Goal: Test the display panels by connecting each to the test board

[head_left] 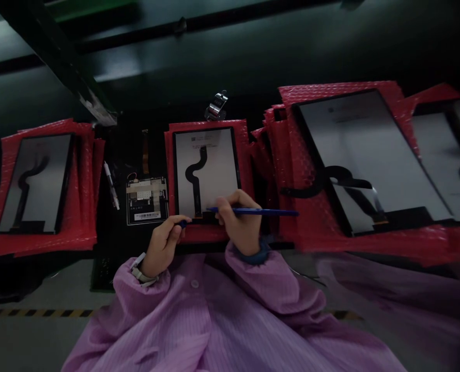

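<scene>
Straight ahead at twelve o'clock from the hands, a tablet display panel [204, 170] lies pale back up on a red bubble-wrap bag [246, 155], with a black flex cable [194, 188] snaking down to its lower edge. The right hand [240, 222] is closed in a pen grip on a blue stylus [253, 211], whose tip points left along the panel's lower edge. The left hand [162, 247] is curled almost shut, its fingertips [179, 223] at that same edge, just beside a small dark blue tip; whether it has hold of anything, I cannot tell. A white wrist strap [141, 271] circles the left wrist, and the lilac striped smock [193, 315] has a blue cuff [255, 253] at the right wrist.

At ten o'clock sits a taped circuit board [147, 201] with a white label, a white pen-like tool [111, 185] just past it. Farther out at nine o'clock, another panel [36, 183] rests on stacked red bags [86, 191]. A metal clip [216, 106] lies beyond the centre panel, and larger panels [369, 155] on red bags spread from two to three o'clock
</scene>
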Demonstrator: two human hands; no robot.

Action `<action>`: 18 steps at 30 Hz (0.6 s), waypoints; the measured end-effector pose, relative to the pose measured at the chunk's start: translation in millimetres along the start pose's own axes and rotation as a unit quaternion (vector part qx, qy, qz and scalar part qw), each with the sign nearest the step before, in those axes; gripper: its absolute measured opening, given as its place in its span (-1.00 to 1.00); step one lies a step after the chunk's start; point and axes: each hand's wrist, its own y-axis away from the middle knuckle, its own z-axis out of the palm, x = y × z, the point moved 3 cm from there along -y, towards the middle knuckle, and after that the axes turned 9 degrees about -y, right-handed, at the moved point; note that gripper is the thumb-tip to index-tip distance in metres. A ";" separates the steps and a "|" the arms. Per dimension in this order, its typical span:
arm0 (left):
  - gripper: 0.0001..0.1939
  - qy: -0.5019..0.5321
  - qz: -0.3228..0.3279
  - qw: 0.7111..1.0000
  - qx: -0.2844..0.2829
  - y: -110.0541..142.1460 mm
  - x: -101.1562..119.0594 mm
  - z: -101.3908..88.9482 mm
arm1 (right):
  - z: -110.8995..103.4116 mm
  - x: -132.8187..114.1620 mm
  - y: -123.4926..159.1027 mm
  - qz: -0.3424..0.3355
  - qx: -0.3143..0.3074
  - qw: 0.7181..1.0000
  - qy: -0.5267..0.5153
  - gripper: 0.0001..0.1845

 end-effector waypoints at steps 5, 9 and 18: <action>-0.52 0.004 0.008 1.000 -0.005 0.7 -0.7 -0.6 | 13.9 -12.0 11.0 0.072 -0.087 0.989 -0.098 -0.57; -0.52 -0.008 0.037 0.999 -0.010 1.1 1.5 -1.4 | 27.7 -10.1 17.8 0.079 -0.133 0.986 -0.065 -0.57; -0.67 -0.073 0.174 0.982 -0.027 26.5 32.4 -7.4 | 33.2 -18.4 47.2 -0.027 -0.208 0.977 -0.040 -0.55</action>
